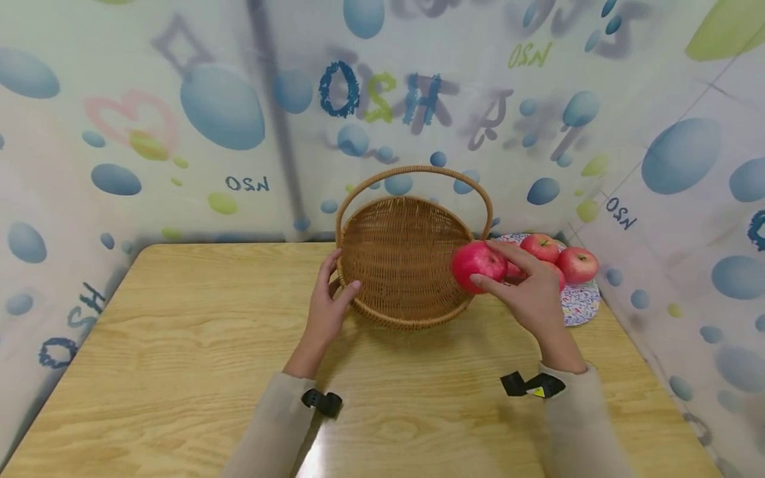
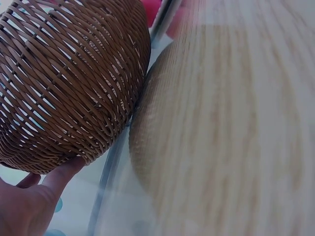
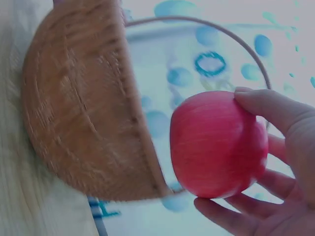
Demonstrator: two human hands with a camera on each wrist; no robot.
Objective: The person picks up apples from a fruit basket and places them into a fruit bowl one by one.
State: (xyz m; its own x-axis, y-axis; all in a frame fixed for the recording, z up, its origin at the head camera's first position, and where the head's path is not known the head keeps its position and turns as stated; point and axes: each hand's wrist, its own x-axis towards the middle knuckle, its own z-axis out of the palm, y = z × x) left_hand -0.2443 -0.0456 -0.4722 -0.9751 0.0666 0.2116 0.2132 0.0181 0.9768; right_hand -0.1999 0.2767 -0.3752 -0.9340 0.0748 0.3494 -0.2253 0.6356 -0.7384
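A brown wicker basket [image 1: 400, 265] with an arched handle stands near the back of the table, its hollow facing me. My left hand [image 1: 327, 305] holds its left side at the rim, and the left wrist view shows the thumb against the weave [image 2: 69, 73]. In my right hand [image 1: 534, 295] is a red apple [image 1: 478, 262], pinched between thumb and fingers. That apple overlaps the basket's right rim in the head view. In the right wrist view, the apple [image 3: 216, 147] is held up beside the rim, below the handle's arc.
Several more red apples [image 1: 577, 265] rest on a patterned plate [image 1: 582, 309] at the back right, partly hidden behind my right hand. A wood-grain table [image 1: 179, 345] lies under everything. Behind it hangs a patterned curtain [image 1: 239, 199] close to the basket.
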